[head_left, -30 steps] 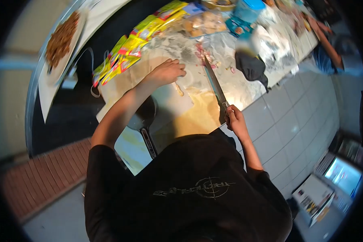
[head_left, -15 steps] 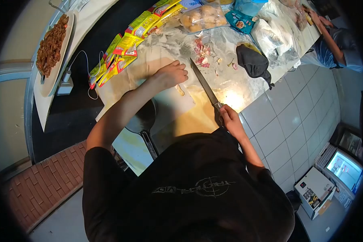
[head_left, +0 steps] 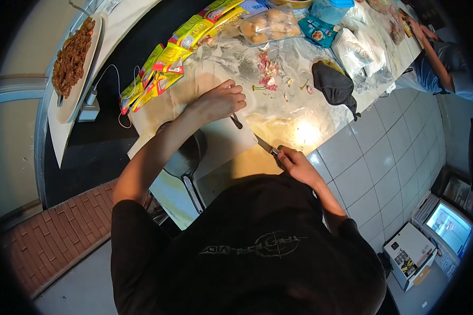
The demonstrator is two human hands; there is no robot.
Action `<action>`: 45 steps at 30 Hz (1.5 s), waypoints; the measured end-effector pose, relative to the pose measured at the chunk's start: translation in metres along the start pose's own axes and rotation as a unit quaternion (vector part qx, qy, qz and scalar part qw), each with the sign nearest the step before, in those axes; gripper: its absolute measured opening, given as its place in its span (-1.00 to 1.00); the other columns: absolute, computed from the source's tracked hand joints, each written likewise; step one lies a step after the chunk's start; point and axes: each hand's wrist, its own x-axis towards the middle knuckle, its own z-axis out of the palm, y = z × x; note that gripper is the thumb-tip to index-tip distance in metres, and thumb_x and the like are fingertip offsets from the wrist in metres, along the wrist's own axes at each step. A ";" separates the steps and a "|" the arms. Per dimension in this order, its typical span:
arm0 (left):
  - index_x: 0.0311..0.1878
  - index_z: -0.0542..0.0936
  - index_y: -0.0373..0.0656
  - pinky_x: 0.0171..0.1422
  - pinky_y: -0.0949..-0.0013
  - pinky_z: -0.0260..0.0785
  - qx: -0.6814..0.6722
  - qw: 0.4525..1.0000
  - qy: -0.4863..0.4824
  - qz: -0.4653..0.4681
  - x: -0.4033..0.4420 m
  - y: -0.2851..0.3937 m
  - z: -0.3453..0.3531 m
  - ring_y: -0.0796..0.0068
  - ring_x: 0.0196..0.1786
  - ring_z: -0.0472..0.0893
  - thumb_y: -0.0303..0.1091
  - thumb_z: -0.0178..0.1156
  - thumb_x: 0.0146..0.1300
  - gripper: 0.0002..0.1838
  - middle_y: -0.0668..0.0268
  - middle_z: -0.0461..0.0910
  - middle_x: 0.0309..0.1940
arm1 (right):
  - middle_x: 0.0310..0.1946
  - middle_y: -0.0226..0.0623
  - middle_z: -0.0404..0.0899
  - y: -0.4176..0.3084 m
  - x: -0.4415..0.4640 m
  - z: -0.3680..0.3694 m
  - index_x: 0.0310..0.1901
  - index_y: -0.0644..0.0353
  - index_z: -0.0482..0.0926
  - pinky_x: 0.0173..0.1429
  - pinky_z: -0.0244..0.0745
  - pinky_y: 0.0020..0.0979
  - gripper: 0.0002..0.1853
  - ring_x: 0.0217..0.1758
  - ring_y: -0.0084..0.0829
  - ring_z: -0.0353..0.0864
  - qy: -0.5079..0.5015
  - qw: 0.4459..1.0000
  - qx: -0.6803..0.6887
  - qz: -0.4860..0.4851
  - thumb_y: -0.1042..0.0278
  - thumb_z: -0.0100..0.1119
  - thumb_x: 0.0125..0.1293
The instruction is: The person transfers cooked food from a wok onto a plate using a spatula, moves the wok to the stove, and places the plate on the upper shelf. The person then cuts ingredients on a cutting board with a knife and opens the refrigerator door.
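Observation:
My right hand (head_left: 294, 164) grips a kitchen knife (head_left: 266, 144) by its handle, and the short visible stretch of blade points up-left over the edge of a pale cutting board (head_left: 223, 140). Above that board is my left hand (head_left: 222, 101), its fingers curled closed; what they hold, if anything, is hidden. Just below those fingers shows a small dark shape (head_left: 236, 122) that I cannot make out. A dark frying pan (head_left: 193, 152) lies partly beneath my left forearm, handle toward my body. Purplish onion-like peelings (head_left: 268, 71) are scattered beyond my hands.
Yellow packets (head_left: 171, 58) line the table's left edge. At the back are a bag of round brown items (head_left: 270, 26), a teal pouch (head_left: 317, 32) and white plastic bags (head_left: 355, 50). A black cloth (head_left: 331, 84) lies right. Another person's hands (head_left: 416, 27) work at the far end.
The knife has come down and left, its blade now showing much shorter beside the board. My right hand has turned slightly. My left hand stays over the board, shifted slightly.

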 end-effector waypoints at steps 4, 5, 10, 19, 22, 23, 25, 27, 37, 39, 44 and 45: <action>-0.41 0.49 -0.04 0.19 0.36 0.21 -0.002 1.000 -0.012 0.001 0.001 0.000 0.000 0.46 -0.07 0.44 -0.34 0.30 -0.13 -0.80 0.44 0.46 -0.36 | -0.66 -0.24 0.35 0.001 0.001 -0.004 -0.28 0.26 0.44 -0.43 0.22 -0.36 -0.74 -0.57 -0.45 0.28 0.030 0.999 0.016 0.008 0.23 -0.09 0.43; -0.41 0.50 -0.04 0.19 0.36 0.21 0.004 1.000 -0.007 0.000 0.001 0.000 0.001 0.46 -0.07 0.44 -0.35 0.29 -0.13 -0.81 0.44 0.46 -0.36 | -0.66 -0.25 0.35 0.002 0.002 -0.007 -0.27 0.26 0.44 -0.43 0.22 -0.36 -0.75 -0.58 -0.45 0.28 0.075 0.997 0.021 0.017 0.23 -0.09 0.43; -0.42 0.50 -0.04 0.17 0.37 0.22 0.023 1.000 -0.007 0.004 0.003 -0.002 0.005 0.47 -0.07 0.44 -0.37 0.22 -0.07 -0.89 0.45 0.47 -0.36 | -0.67 -0.33 0.32 0.000 -0.002 -0.021 -0.30 0.26 0.41 -0.44 0.23 -0.39 -0.75 -0.57 -0.52 0.27 0.137 0.988 0.048 0.053 0.23 -0.10 0.43; -0.30 0.56 -0.07 0.10 0.34 0.23 -0.028 0.998 0.029 -0.046 0.008 0.006 0.035 0.42 -0.06 0.44 -0.42 0.15 -0.06 -0.82 0.40 0.48 -0.30 | -0.68 -0.39 0.27 0.000 -0.004 -0.010 -0.30 0.24 0.40 -0.45 0.21 -0.41 -0.72 -0.57 -0.55 0.24 0.113 0.990 0.079 0.034 0.19 -0.10 0.45; -0.21 0.55 -0.10 0.15 0.33 0.22 -0.055 0.991 0.052 -0.114 -0.001 0.023 -0.006 0.35 0.00 0.44 -0.39 0.18 0.00 -0.78 0.32 0.49 -0.18 | -0.69 -0.36 0.28 0.001 -0.002 -0.012 -0.30 0.25 0.41 -0.45 0.21 -0.40 -0.73 -0.58 -0.52 0.25 0.102 0.993 0.048 0.037 0.21 -0.09 0.44; -0.17 0.54 -0.13 0.17 0.29 0.23 -0.079 0.978 0.109 -0.158 -0.008 0.029 -0.022 0.30 0.04 0.43 -0.37 0.19 0.04 -0.77 0.28 0.48 -0.12 | -0.69 -0.36 0.28 0.001 -0.001 -0.013 -0.30 0.25 0.41 -0.45 0.21 -0.40 -0.73 -0.58 -0.52 0.25 0.102 0.993 0.048 0.035 0.21 -0.09 0.44; -0.14 0.53 -0.15 0.19 0.26 0.24 -0.098 0.960 0.166 -0.202 -0.029 0.046 -0.046 0.25 0.08 0.43 -0.35 0.21 0.09 -0.75 0.24 0.47 -0.06 | -0.70 -0.33 0.30 0.001 0.002 -0.017 -0.29 0.25 0.42 -0.45 0.22 -0.40 -0.74 -0.59 -0.50 0.26 0.119 0.993 -0.011 0.022 0.22 -0.09 0.43; -0.10 0.52 -0.19 0.20 0.20 0.26 -0.117 0.891 0.227 -0.375 -0.057 0.071 -0.060 0.16 0.12 0.42 -0.34 0.23 0.16 -0.75 0.17 0.47 -0.05 | -0.69 -0.32 0.31 0.004 0.005 -0.023 -0.29 0.25 0.42 -0.46 0.22 -0.39 -0.75 -0.60 -0.50 0.27 0.135 0.990 0.009 0.027 0.22 -0.09 0.43; -0.07 0.49 -0.22 -0.04 0.36 0.34 -0.164 0.545 0.469 -0.676 -0.188 0.217 0.031 0.41 -0.19 0.49 -0.44 0.17 0.25 -0.80 0.23 0.51 -0.20 | -0.65 0.01 0.50 -0.027 0.027 -0.098 -0.26 0.23 0.45 -0.49 0.36 -0.10 -0.74 -0.57 0.04 0.51 0.269 0.900 -0.316 -0.134 0.18 0.00 0.38; -0.03 0.46 -0.21 -0.08 0.39 0.34 -0.244 0.487 0.435 -0.717 -0.192 0.236 0.036 0.47 -0.22 0.48 -0.39 0.15 0.29 -0.78 0.27 0.51 -0.21 | -0.57 0.09 0.55 -0.044 0.034 -0.122 -0.20 0.20 0.47 -0.41 0.48 0.03 -0.72 -0.44 0.12 0.59 0.290 0.849 -0.427 -0.115 0.12 -0.01 0.37; -0.04 0.45 -0.20 -0.11 0.40 0.35 -0.246 0.472 0.474 -0.701 -0.183 0.255 0.044 0.49 -0.25 0.48 -0.37 0.14 0.31 -0.79 0.30 0.52 -0.20 | -0.51 0.10 0.58 -0.060 0.055 -0.148 -0.14 0.22 0.46 -0.38 0.52 -0.02 -0.69 -0.43 0.09 0.62 0.285 0.800 -0.514 -0.122 0.10 -0.05 0.38; -0.05 0.45 -0.19 -0.11 0.40 0.35 -0.254 0.471 0.474 -0.699 -0.180 0.257 0.048 0.50 -0.24 0.48 -0.37 0.14 0.32 -0.80 0.32 0.52 -0.19 | -0.50 0.12 0.58 -0.058 0.062 -0.150 -0.14 0.21 0.46 -0.36 0.53 -0.02 -0.69 -0.42 0.09 0.62 0.285 0.797 -0.518 -0.124 0.10 -0.05 0.37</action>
